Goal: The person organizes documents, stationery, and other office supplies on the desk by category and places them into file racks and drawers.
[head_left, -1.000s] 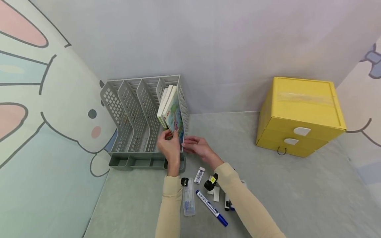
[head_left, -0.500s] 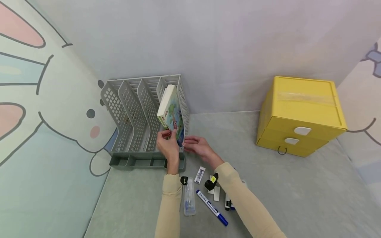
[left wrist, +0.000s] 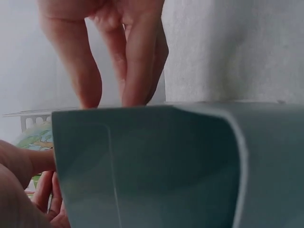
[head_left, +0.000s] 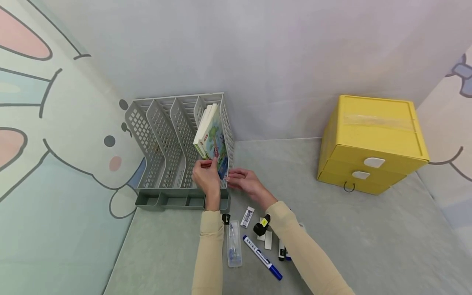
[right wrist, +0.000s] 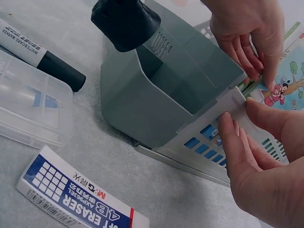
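Note:
Several thin books (head_left: 214,137) with a cartoon cover lean in the rightmost slot of a grey file organizer (head_left: 179,121). My left hand (head_left: 207,179) pinches their near lower edge, thumb on the illustrated cover and fingers behind. On the organizer's right side, my right hand (head_left: 248,182) grips the front edge of the perforated side wall (right wrist: 194,147) between thumb and fingers. In the right wrist view the left hand (right wrist: 251,33) is just above, at the books. A green-grey front tray (left wrist: 142,161) fills the lower part of the left wrist view.
On the table before the organizer lie a boxed eraser (head_left: 247,217), a clear plastic case (head_left: 234,244), a blue whiteboard marker (head_left: 262,257) and small white blocks (head_left: 268,240). A black-capped marker (head_left: 282,250) is partly under the right sleeve. A yellow drawer box (head_left: 374,143) stands right.
My left hand has shifted slightly forward and left with the books, whose edges came together, then fanned apart a little. The right hand stays on the side wall.

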Demonstrator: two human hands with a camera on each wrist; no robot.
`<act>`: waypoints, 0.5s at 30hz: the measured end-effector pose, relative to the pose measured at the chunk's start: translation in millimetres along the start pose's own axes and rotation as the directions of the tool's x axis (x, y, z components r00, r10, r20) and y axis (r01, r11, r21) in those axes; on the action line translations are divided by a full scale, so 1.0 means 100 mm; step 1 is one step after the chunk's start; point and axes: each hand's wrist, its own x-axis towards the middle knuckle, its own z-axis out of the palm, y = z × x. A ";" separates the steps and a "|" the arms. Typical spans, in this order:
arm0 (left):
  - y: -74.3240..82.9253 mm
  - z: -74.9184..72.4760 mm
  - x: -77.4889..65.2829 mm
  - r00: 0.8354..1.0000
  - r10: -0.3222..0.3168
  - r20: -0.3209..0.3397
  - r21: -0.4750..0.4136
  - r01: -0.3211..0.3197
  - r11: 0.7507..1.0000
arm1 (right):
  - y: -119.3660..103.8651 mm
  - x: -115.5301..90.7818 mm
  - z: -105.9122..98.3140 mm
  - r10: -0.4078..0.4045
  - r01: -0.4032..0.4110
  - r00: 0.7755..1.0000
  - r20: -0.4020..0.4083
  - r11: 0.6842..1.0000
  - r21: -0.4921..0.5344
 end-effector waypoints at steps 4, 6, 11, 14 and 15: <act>0.00 0.00 0.03 1.000 -0.026 0.002 0.127 0.025 0.992 | 0.01 0.01 0.00 0.001 -0.001 1.000 0.010 1.000 0.000; -0.01 0.00 0.04 1.000 -0.029 0.003 0.173 0.028 0.984 | 0.01 0.01 0.00 -0.004 0.004 1.000 0.008 1.000 -0.004; -0.04 -0.02 0.05 0.999 -0.037 0.027 0.214 0.030 0.976 | 0.01 0.01 -0.01 -0.010 0.010 1.000 0.006 1.000 -0.007; -0.05 -0.04 0.04 0.999 -0.038 0.034 0.221 0.030 0.975 | 0.01 0.00 -0.01 -0.017 0.017 1.000 0.004 1.000 -0.008; -0.06 -0.05 0.04 0.999 -0.037 0.036 0.217 0.028 0.976 | 0.01 -0.01 -0.01 -0.021 0.021 1.000 0.002 1.000 -0.012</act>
